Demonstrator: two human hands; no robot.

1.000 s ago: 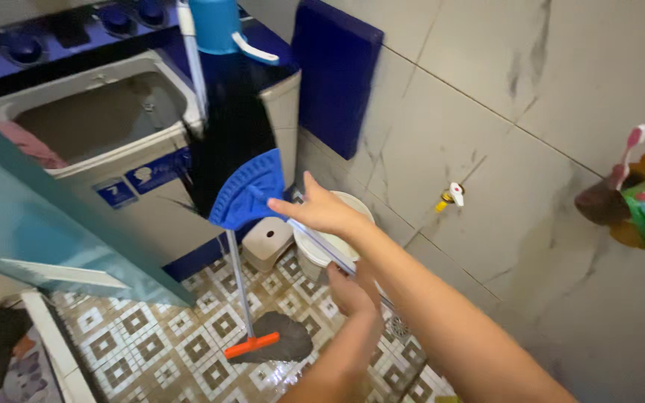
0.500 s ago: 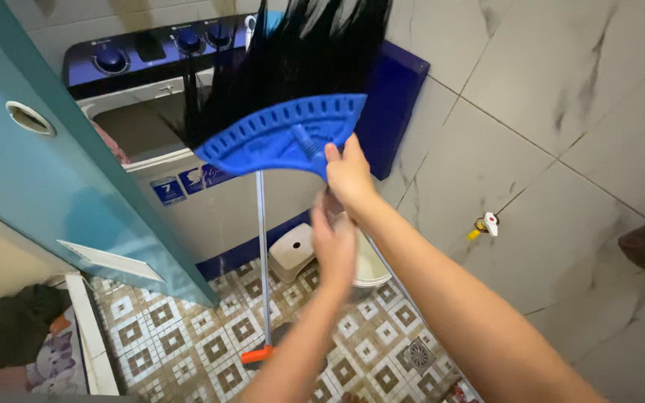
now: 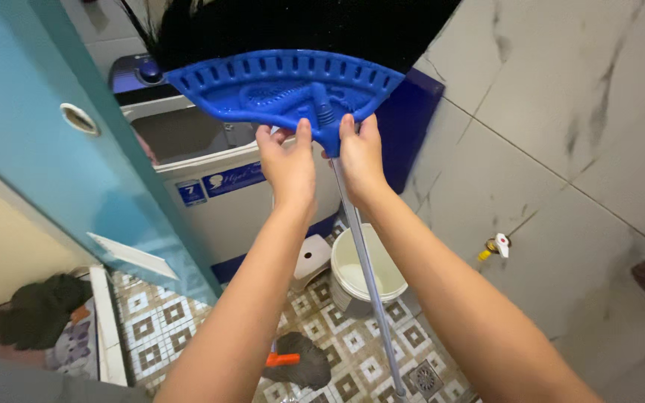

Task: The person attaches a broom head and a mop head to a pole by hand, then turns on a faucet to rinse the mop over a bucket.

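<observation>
Left hand (image 3: 287, 160) and right hand (image 3: 360, 153) both gripping blue broom head (image 3: 285, 89), bristles up, white bucket (image 3: 363, 272) on floor below, contents unclear, washer tub (image 3: 188, 134) open

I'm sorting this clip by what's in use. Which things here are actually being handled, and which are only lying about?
In hand:
left hand
right hand
broom head, blue, gripped by both hands
broom handle

Lying about:
bucket
stool
washing machine
floor wiper
tap
door
</observation>
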